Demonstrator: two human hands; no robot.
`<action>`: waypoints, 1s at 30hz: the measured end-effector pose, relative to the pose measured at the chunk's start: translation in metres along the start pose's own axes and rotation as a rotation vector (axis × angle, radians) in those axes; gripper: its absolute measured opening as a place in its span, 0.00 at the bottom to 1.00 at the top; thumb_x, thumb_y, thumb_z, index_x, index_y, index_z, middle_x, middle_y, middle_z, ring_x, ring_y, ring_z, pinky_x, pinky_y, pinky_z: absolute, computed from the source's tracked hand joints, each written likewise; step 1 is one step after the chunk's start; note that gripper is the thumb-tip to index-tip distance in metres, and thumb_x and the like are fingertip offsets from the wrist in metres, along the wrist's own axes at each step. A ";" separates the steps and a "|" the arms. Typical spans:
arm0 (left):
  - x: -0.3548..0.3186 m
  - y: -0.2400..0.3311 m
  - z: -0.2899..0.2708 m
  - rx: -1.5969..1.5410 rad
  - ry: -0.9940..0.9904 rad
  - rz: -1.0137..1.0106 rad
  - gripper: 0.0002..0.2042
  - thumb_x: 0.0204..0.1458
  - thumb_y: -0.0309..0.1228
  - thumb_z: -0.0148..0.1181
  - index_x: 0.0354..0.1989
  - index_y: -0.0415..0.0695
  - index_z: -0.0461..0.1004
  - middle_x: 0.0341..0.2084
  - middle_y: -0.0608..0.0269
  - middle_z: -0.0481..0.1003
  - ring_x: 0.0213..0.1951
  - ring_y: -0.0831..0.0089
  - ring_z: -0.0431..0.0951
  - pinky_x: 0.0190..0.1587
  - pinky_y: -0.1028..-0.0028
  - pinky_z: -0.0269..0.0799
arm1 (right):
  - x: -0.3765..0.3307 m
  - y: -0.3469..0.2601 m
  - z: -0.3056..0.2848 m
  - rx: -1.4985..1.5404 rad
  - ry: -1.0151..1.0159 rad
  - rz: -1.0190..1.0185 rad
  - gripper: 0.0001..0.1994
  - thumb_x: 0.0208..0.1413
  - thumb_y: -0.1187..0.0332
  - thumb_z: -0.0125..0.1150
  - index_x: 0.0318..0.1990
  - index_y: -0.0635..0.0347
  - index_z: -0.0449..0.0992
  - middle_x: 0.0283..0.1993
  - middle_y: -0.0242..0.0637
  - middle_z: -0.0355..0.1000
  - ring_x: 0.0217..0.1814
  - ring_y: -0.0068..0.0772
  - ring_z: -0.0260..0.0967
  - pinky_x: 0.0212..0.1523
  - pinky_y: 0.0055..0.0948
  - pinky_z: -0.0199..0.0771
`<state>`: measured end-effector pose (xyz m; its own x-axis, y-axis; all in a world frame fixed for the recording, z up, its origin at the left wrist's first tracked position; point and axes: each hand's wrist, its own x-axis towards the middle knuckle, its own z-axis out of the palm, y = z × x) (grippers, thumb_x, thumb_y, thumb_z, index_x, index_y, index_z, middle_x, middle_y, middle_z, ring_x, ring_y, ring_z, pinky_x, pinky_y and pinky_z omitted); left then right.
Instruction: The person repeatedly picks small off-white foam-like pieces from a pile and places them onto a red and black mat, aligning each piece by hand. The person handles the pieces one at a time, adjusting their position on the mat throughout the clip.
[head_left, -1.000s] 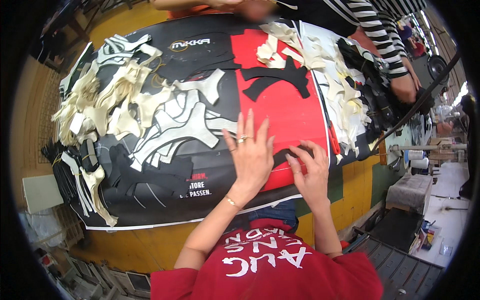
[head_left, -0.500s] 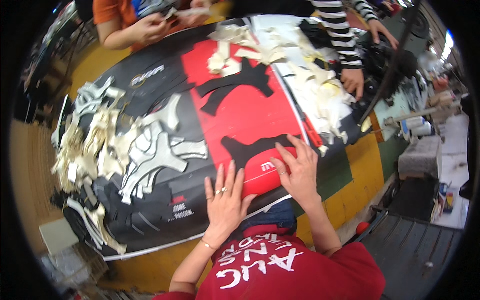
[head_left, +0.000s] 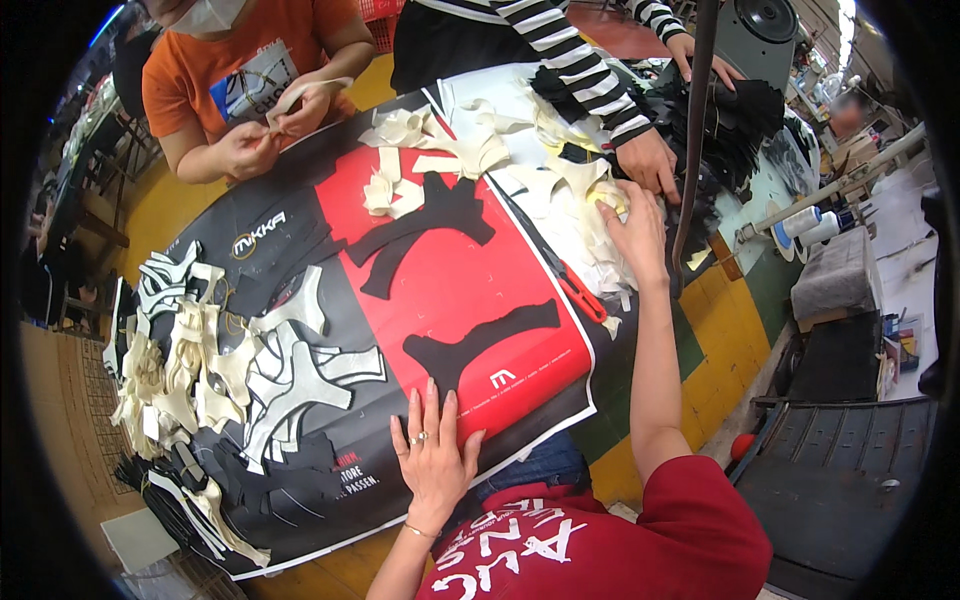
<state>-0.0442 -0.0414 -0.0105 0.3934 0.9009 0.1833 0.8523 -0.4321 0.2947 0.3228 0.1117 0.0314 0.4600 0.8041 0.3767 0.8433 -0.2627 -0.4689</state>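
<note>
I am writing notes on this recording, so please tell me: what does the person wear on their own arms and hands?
The forearms are bare; a red short-sleeved shirt with white lettering covers the shoulders and upper arms. The left hand carries a ring on one of its fingers and a thin bracelet at the wrist. The right hand shows no jewellery that I can make out. No gloves on either hand.

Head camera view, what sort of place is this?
Probably a workshop for cut shoe or garment parts. A big table is covered with cream cut pieces and black cut pieces, thread spools stand at the right, and the right hand reaches into a pile.
</note>
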 end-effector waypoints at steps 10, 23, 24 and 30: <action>0.004 0.002 -0.004 -0.012 -0.020 0.002 0.28 0.56 0.45 0.62 0.62 0.44 0.70 0.68 0.54 0.63 0.70 0.54 0.60 0.73 0.51 0.40 | -0.004 0.023 0.008 0.171 -0.077 0.145 0.15 0.52 0.62 0.72 0.40 0.63 0.81 0.35 0.44 0.80 0.36 0.42 0.79 0.41 0.38 0.75; 0.010 0.010 -0.016 -0.137 -0.088 -0.043 0.29 0.54 0.37 0.64 0.64 0.43 0.66 0.70 0.45 0.57 0.72 0.49 0.52 0.73 0.46 0.34 | 0.033 0.027 -0.009 0.906 -0.114 0.217 0.09 0.69 0.63 0.55 0.44 0.59 0.73 0.36 0.28 0.74 0.36 0.17 0.73 0.42 0.19 0.73; 0.010 0.010 -0.016 -0.130 -0.089 -0.043 0.29 0.55 0.37 0.64 0.64 0.43 0.66 0.70 0.45 0.57 0.72 0.50 0.52 0.73 0.46 0.34 | 0.032 0.025 -0.014 1.002 -0.169 0.226 0.10 0.70 0.61 0.52 0.48 0.58 0.72 0.40 0.28 0.75 0.36 0.18 0.74 0.42 0.21 0.73; 0.009 0.010 -0.013 -0.107 -0.086 -0.046 0.28 0.56 0.39 0.62 0.64 0.43 0.67 0.70 0.46 0.57 0.72 0.50 0.53 0.73 0.46 0.33 | 0.033 0.012 -0.035 1.413 -0.338 0.245 0.12 0.73 0.62 0.46 0.55 0.55 0.70 0.48 0.37 0.77 0.44 0.31 0.78 0.52 0.32 0.77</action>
<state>-0.0368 -0.0383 0.0060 0.3866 0.9180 0.0878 0.8304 -0.3880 0.3999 0.3577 0.1160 0.0658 0.2950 0.9531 0.0676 -0.3013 0.1600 -0.9400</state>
